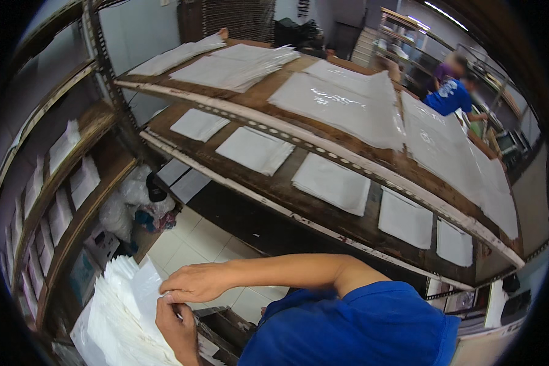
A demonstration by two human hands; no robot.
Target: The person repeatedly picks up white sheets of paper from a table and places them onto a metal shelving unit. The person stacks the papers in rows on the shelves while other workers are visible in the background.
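Note:
At the lower left stands a thick fanned stack of white plastic sheets or bags (pixel 119 311). I cannot tell which. My right hand (pixel 198 282) reaches across from the right, its fingertips closed on the edge of a top translucent sheet (pixel 146 287). Just below it, my left hand (pixel 178 326) comes up from the lower edge with its fingers curled in beside the stack's right side. The two hands touch at the fingertips. What lies inside the left hand's grip is hidden.
A two-level rack (pixel 323 137) crosses the view, bearing flat white plastic stacks (pixel 341 104) above and smaller ones (pixel 332 183) below. Wooden shelves (pixel 73 177) with more stacks line the left. Bundled clear plastic (pixel 119 213) sits on the tiled floor (pixel 204 241). People (pixel 450 91) are at the far right.

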